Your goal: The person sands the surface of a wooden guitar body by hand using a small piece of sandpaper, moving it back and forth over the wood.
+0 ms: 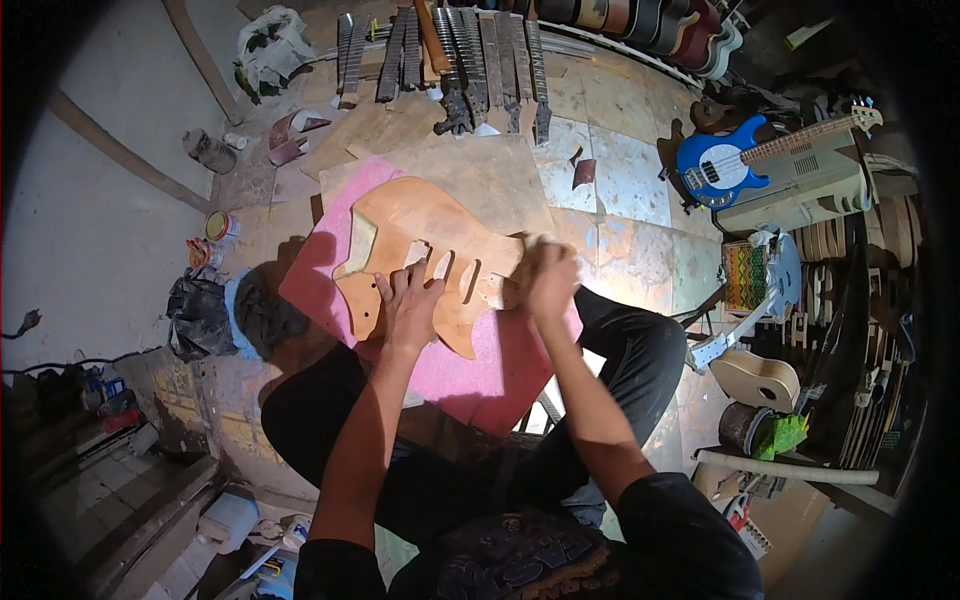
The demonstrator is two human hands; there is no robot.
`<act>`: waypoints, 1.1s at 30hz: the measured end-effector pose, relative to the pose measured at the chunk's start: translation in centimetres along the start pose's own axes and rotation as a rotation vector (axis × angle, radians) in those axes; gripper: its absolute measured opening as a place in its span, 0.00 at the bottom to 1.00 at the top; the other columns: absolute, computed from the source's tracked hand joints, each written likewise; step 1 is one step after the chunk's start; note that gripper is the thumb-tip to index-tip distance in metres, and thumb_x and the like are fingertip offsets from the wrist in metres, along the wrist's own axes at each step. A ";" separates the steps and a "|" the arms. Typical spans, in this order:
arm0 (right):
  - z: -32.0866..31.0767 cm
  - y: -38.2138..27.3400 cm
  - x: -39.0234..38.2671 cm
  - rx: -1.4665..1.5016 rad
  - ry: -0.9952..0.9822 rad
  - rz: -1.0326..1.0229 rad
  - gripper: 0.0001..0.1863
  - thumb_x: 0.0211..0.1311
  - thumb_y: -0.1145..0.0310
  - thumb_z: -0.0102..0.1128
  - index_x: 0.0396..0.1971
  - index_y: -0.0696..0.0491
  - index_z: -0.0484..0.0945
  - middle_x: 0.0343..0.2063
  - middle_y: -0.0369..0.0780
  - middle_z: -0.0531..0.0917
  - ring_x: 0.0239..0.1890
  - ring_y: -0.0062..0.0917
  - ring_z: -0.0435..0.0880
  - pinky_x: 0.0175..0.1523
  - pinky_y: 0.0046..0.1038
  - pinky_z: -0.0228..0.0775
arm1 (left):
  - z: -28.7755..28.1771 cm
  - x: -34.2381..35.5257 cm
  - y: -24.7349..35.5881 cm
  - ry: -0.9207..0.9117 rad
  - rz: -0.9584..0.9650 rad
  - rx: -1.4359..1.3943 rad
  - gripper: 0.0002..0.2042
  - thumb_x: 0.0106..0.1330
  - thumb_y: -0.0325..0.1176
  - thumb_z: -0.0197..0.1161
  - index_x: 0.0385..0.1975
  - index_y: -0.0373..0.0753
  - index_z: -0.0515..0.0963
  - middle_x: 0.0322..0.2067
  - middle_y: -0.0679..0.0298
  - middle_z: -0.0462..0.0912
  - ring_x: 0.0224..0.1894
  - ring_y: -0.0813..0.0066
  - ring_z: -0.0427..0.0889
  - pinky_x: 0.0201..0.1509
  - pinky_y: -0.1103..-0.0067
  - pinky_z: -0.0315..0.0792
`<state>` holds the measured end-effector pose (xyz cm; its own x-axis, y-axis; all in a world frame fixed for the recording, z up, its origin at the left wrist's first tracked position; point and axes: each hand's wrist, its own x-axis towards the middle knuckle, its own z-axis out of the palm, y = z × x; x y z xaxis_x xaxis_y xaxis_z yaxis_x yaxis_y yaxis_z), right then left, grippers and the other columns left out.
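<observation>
An unfinished wooden electric guitar body (415,215), with pickup slots cut in its face, lies flat on a pink foam sheet (490,385) over my lap. My left hand (408,312) presses on it beside the slots, fingers spread and nothing held. At the body's right end is my right hand (550,275), curled down against the neck-joint area and blurred by motion. Whatever is under its fingers, if anything, is hidden. Beyond the body a flat board (480,180) rests on the floor.
Several guitar necks (465,65) lie at the far side. A blue bass guitar (722,165) leans at the right, above a cream guitar body (755,380). Scraps of brown sandpaper (584,172) lie on the tiles. Cans (220,226) and a black bag (200,315) stand left.
</observation>
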<state>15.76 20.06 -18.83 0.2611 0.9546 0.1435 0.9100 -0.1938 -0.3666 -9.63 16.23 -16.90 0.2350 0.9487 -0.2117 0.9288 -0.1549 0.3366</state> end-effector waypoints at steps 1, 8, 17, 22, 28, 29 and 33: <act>0.4 -2.2 -2.1 -0.069 -0.086 -0.102 0.26 0.64 0.68 0.66 0.63 0.47 0.78 0.61 0.54 0.75 0.60 0.53 0.76 0.63 0.54 0.68 | 0.3 -0.3 -0.6 0.005 -0.006 0.021 0.39 0.31 0.32 0.89 0.52 0.47 0.81 0.72 0.55 0.68 0.71 0.47 0.65 0.78 0.32 0.47; -3.3 1.1 1.8 -0.002 -0.022 -0.061 0.21 0.64 0.66 0.68 0.57 0.48 0.80 0.53 0.51 0.79 0.54 0.50 0.79 0.55 0.55 0.72 | -2.1 -0.4 0.4 -0.060 -0.037 -0.003 0.36 0.37 0.27 0.86 0.53 0.48 0.82 0.71 0.57 0.69 0.71 0.49 0.66 0.80 0.33 0.47; -2.6 -0.2 0.5 0.006 -0.185 -0.140 0.25 0.61 0.68 0.68 0.60 0.49 0.79 0.53 0.52 0.79 0.53 0.50 0.79 0.56 0.51 0.74 | -1.8 -0.8 0.0 -0.054 -0.044 0.012 0.35 0.39 0.26 0.85 0.53 0.48 0.82 0.72 0.56 0.68 0.71 0.48 0.66 0.79 0.32 0.47; -0.2 -1.3 -0.9 0.016 0.058 -0.065 0.25 0.59 0.67 0.70 0.59 0.50 0.80 0.54 0.53 0.78 0.54 0.53 0.78 0.56 0.54 0.72 | -1.4 -0.1 0.8 -0.055 -0.032 0.015 0.35 0.38 0.27 0.85 0.54 0.49 0.82 0.71 0.56 0.68 0.71 0.48 0.66 0.79 0.32 0.48; -2.0 -1.0 -0.4 0.048 -0.150 -0.151 0.25 0.62 0.62 0.70 0.59 0.49 0.79 0.54 0.53 0.80 0.53 0.53 0.79 0.60 0.51 0.72 | -0.9 -1.0 -0.5 0.011 0.013 0.027 0.34 0.39 0.29 0.86 0.53 0.48 0.82 0.66 0.56 0.71 0.68 0.48 0.69 0.78 0.32 0.51; -2.7 -0.1 0.4 0.047 -0.105 -0.065 0.25 0.63 0.63 0.70 0.60 0.50 0.78 0.53 0.54 0.80 0.54 0.53 0.80 0.60 0.51 0.72 | -1.0 -0.8 -0.5 0.003 0.022 0.046 0.35 0.38 0.31 0.87 0.52 0.48 0.82 0.63 0.56 0.72 0.67 0.49 0.70 0.77 0.32 0.51; -3.8 3.4 0.7 0.451 0.045 0.083 0.29 0.67 0.64 0.71 0.63 0.62 0.75 0.56 0.56 0.82 0.58 0.47 0.82 0.63 0.45 0.73 | -0.5 -0.3 -0.7 0.007 0.046 0.118 0.37 0.35 0.36 0.89 0.52 0.47 0.82 0.55 0.56 0.74 0.64 0.51 0.72 0.77 0.32 0.52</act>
<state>20.23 19.23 -16.47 0.3497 0.9274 0.1329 0.6570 -0.1416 -0.7405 -10.54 16.18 -16.62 0.2766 0.9416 -0.1921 0.9445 -0.2295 0.2350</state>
